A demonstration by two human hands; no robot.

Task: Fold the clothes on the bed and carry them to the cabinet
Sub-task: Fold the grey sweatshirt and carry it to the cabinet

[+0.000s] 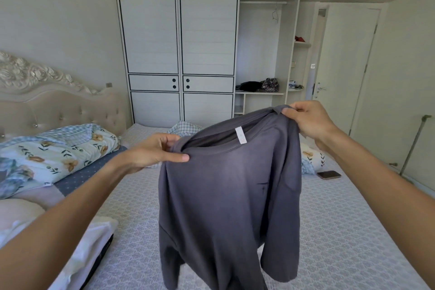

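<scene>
A dark grey long-sleeved shirt [226, 195] hangs in the air over the bed [341, 231], its white neck label facing me. My left hand [155, 151] pinches its left shoulder, thumb on top. My right hand [308, 120] grips the right shoulder, held higher. The sleeves dangle down at both sides. The cabinet [179, 54] stands at the far wall, its right section open with folded dark clothes [259, 85] on a shelf.
A floral quilt [54, 155] and pillows lie at the left by the headboard. White and black fabric [94, 242] lies at the bed's near left. A phone [329, 175] rests on the bed's right side. A door [346, 66] stands at the right.
</scene>
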